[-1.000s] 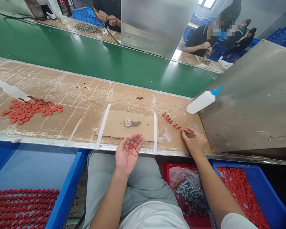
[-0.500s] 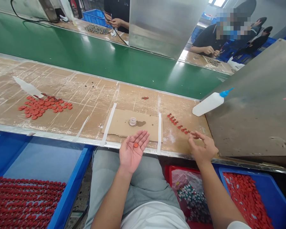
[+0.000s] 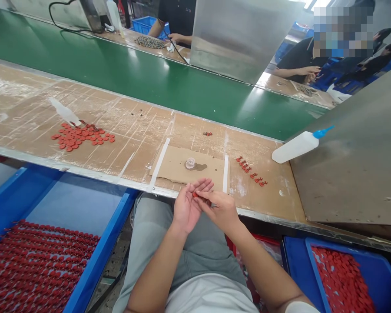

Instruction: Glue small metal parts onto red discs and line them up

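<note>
Brown bench (image 3: 133, 130), red disc (image 3: 194, 194) at tips of right fingers (image 3: 206, 195)

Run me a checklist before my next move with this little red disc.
1. Red disc within reach: ok, the right hand has its fingertips at it, above the open left hand.
2. Firm pinch on it: cannot tell.
3. Clear cup on the cardboard: ok.
4. Cardboard clean: not ok, dark stain beside the cup.
5. White tape along both ends: ok.
6. Blue-tipped bottle apart from both hands: ok.
</note>
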Demonstrator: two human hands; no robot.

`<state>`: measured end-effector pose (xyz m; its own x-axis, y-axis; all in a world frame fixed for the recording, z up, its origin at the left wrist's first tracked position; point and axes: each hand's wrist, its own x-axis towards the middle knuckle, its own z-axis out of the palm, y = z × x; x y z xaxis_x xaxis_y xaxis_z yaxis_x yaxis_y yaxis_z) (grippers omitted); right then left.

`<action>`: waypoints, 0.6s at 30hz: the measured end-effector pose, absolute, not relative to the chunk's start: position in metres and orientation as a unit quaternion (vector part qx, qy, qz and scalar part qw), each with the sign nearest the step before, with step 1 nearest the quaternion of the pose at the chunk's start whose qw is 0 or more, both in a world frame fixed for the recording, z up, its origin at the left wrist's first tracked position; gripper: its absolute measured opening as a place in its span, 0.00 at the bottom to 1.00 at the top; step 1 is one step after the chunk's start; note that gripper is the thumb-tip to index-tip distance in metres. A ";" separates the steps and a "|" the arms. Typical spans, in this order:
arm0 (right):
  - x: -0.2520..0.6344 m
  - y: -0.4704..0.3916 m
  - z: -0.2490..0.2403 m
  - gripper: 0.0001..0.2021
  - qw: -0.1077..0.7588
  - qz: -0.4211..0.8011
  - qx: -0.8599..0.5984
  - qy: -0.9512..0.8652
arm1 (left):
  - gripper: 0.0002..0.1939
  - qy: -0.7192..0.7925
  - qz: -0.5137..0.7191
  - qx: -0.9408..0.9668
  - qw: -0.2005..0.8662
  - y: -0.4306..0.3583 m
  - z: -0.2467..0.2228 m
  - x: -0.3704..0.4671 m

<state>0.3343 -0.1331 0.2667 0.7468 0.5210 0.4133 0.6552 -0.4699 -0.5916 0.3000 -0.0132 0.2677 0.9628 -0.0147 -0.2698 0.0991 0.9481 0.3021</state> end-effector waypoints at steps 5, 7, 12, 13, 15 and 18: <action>0.329 -0.132 0.270 0.10 0.445 -0.029 -0.852 -0.274 | 0.20 0.132 -0.038 0.153 0.979 -0.012 0.268 0.299; 0.326 -0.130 0.270 0.10 0.480 -0.003 -0.844 -0.239 | 0.20 0.129 -0.039 0.156 0.978 -0.013 0.268 0.298; 0.324 -0.125 0.268 0.12 0.553 0.062 -0.814 -0.164 | 0.20 0.120 -0.035 0.169 0.978 -0.014 0.268 0.297; 0.325 -0.124 0.268 0.12 0.571 0.084 -0.803 -0.146 | 0.20 0.115 -0.034 0.171 0.978 -0.013 0.268 0.297; 0.326 -0.125 0.268 0.14 0.607 0.131 -0.776 -0.113 | 0.20 0.107 -0.032 0.175 0.978 -0.013 0.267 0.297; 0.327 -0.125 0.269 0.15 0.642 0.172 -0.743 -0.079 | 0.21 0.109 -0.037 0.181 0.977 -0.013 0.267 0.297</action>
